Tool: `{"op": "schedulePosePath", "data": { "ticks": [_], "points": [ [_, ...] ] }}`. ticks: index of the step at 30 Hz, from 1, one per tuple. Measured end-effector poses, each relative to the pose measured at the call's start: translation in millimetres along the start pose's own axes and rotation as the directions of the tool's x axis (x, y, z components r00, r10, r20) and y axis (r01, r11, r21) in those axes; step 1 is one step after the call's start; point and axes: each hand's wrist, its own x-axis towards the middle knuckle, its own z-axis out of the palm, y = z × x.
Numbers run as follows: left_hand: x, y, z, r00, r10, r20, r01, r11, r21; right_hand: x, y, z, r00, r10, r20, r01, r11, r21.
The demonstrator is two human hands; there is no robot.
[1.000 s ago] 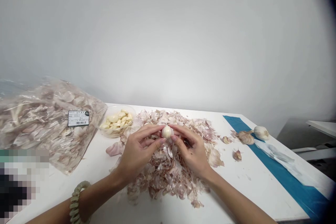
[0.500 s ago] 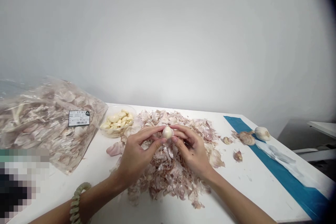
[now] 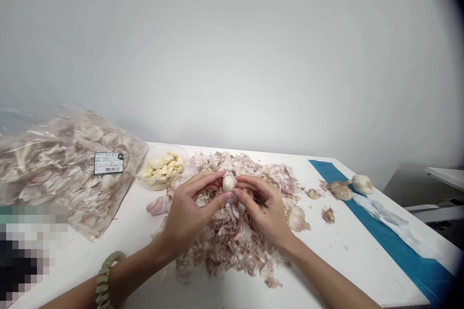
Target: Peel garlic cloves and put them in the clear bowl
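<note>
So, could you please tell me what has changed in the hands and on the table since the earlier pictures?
The garlic clove has shifted slightly to the left and appears turned between the left hand and the right hand. Both held it before and hold it now; nothing else was visibly taken or let go. The bowl, bag of garlic skins, loose skin heap and whole bulb stayed in place.

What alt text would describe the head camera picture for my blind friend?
A left hand and a right hand hold a pale garlic clove between them, above a heap of papery skins on a white table. At left are a clear tub of peeled cloves and a plastic bag of skins; at right, a garlic bulb.
</note>
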Motion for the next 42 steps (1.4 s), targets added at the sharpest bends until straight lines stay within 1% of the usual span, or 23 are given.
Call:
{"op": "schedulePosePath", "data": {
  "ticks": [5,10,14,17,20,23,26,29,33,36,42],
  "points": [
    [-0.2,-1.4,0.6,0.999,0.050,0.021,-0.050,0.999,-0.007,-0.4,-1.5,-0.4,1.000,0.020,0.016,-0.021,0.999,0.042],
    [-0.5,-2.1,0.9,0.997,0.057,0.042,-0.053,0.994,-0.093,1.8,-5.3,-1.7,0.994,0.014,0.110,-0.025,0.995,0.100],
    [-0.5,-1.7,1.2,0.996,0.074,0.048,-0.070,0.994,-0.085,1.9,-6.8,-1.4,0.983,0.076,0.168,-0.108,0.975,0.192],
    [-0.9,-1.3,1.8,0.996,0.058,0.063,-0.052,0.994,-0.093,1.4,-5.9,-1.4,0.973,0.140,0.183,-0.184,0.949,0.256],
    [-0.6,-1.3,3.0,0.998,0.044,0.048,-0.037,0.990,-0.137,2.6,-4.5,-2.4,0.961,0.196,0.193,-0.252,0.911,0.328],
    [0.3,-1.6,3.5,0.999,0.035,0.008,-0.033,0.984,-0.175,5.2,-4.1,-3.1,0.956,0.203,0.209,-0.276,0.863,0.423],
    [0.9,-2.0,2.7,0.999,0.014,-0.030,-0.019,0.986,-0.165,7.4,-5.6,-2.4,0.950,0.188,0.251,-0.294,0.812,0.504],
    [0.9,-1.6,1.7,0.999,0.001,-0.054,-0.008,0.991,-0.133,8.1,-7.6,-1.1,0.941,0.199,0.273,-0.323,0.766,0.556],
    [0.0,0.2,1.4,0.999,0.016,-0.032,-0.019,0.996,-0.087,8.0,-8.1,-0.7,0.928,0.225,0.298,-0.363,0.731,0.578],
    [-0.6,1.3,1.3,1.000,0.007,-0.007,-0.007,0.996,-0.084,7.8,-6.7,-0.9,0.916,0.245,0.319,-0.394,0.702,0.593],
    [-0.5,1.0,1.1,1.000,-0.008,0.028,0.011,0.995,-0.103,7.6,-2.6,-2.9,0.884,0.344,0.315,-0.463,0.564,0.683]
  ]
}}
